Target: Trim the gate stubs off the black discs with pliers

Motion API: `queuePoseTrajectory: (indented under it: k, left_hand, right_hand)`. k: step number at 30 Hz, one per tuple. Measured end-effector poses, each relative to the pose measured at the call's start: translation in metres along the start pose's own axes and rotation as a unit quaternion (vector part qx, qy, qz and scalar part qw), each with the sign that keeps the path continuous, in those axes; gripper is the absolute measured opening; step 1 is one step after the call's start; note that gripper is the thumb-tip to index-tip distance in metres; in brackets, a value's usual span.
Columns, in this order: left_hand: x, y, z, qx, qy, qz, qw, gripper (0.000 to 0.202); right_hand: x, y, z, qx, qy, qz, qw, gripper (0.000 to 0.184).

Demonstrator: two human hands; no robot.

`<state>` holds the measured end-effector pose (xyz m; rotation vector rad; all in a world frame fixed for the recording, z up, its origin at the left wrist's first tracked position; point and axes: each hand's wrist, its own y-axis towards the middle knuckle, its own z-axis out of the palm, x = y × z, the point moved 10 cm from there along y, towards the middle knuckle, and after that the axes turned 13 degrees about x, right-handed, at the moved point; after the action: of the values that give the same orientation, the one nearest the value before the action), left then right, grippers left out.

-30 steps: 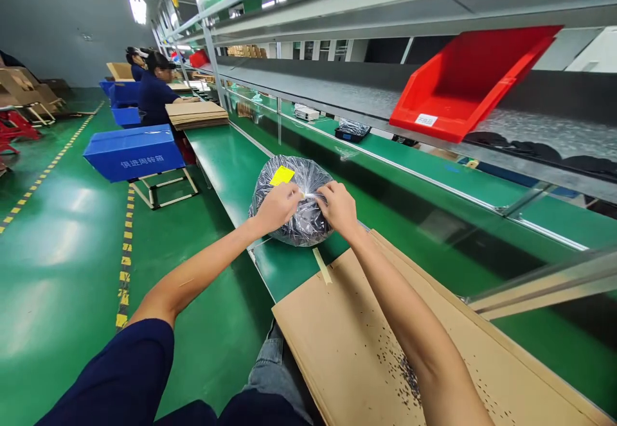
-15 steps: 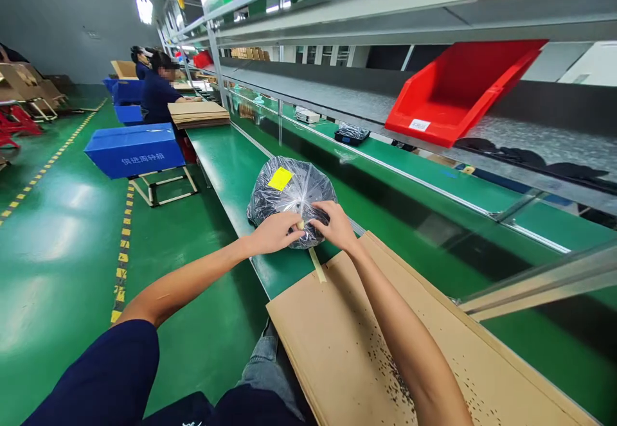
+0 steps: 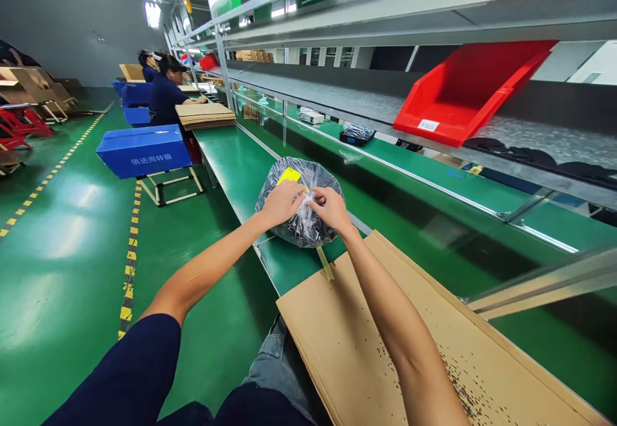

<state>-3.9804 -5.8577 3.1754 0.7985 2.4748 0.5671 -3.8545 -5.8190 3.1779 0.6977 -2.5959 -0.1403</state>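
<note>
On the green bench lies a round bundle in a clear plastic bag (image 3: 315,228), dark inside, its plastic gathered to a twisted middle on top. A yellow label (image 3: 290,175) is on its far left side, partly behind my left hand (image 3: 284,202). That hand is closed, thumb and finger pinching a short strip of pale yellow tape (image 3: 307,189) at the gather. My right hand (image 3: 331,207) meets it from the right, thumb and forefinger closed on the gathered plastic; the fingertips are partly hidden. Another tape strip (image 3: 325,264) hangs by the cardboard's edge.
Flat cardboard (image 3: 332,336) with scattered small black bits covers the near bench. A red bin (image 3: 448,105) sits on the shelf at right. Further along are stacked cardboard sheets (image 3: 205,115), a blue box (image 3: 144,150) on a stand, and co-workers (image 3: 166,95).
Both hands have moved up and away over the bag, from its near side to the gather. The fingertips have come together there, with the tape strip between them. The view has shifted slightly.
</note>
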Motion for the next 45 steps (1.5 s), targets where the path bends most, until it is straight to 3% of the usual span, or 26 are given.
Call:
queuePoseTrajectory:
  k: [4, 7, 11, 14, 19, 25, 37, 45]
  left_hand:
    - [0.011, 0.026, 0.015, 0.046, 0.004, 0.009, 0.999, 0.021]
    - [0.016, 0.031, 0.022, 0.069, -0.007, 0.015, 0.997, 0.006]
    - [0.016, 0.03, 0.014, 0.06, -0.003, 0.019, 0.998, 0.01]
    - [0.001, 0.029, 0.006, 0.054, 0.045, 0.052, 0.996, 0.015]
    - [-0.008, 0.04, 0.017, 0.163, 0.077, 0.031, 0.983, 0.017]
    - [0.004, 0.056, 0.015, 0.201, 0.062, 0.001, 0.978, 0.015]
    - [0.0, 0.055, 0.02, 0.207, 0.078, 0.007, 0.975, 0.013]
    - [0.011, 0.052, 0.019, 0.203, 0.051, 0.022, 0.978, 0.015]
  right_hand:
    - [0.005, 0.003, 0.005, -0.016, -0.041, -0.004, 0.999, 0.026]
    - [0.003, 0.001, 0.003, -0.033, -0.047, -0.018, 0.998, 0.023]
    - [-0.001, -0.003, -0.002, -0.072, -0.029, -0.039, 0.996, 0.024]
    - [-0.001, -0.004, -0.002, -0.088, -0.013, -0.057, 0.994, 0.018]
    - [0.0, -0.005, 0.0, -0.092, 0.0, -0.076, 0.993, 0.008]
    - [-0.001, -0.005, 0.001, -0.091, 0.002, -0.077, 0.993, 0.01]
    - [0.001, -0.004, 0.007, -0.08, 0.001, -0.045, 0.996, 0.015]
    - [0.0, -0.006, 0.003, -0.07, 0.025, -0.043, 0.996, 0.012]
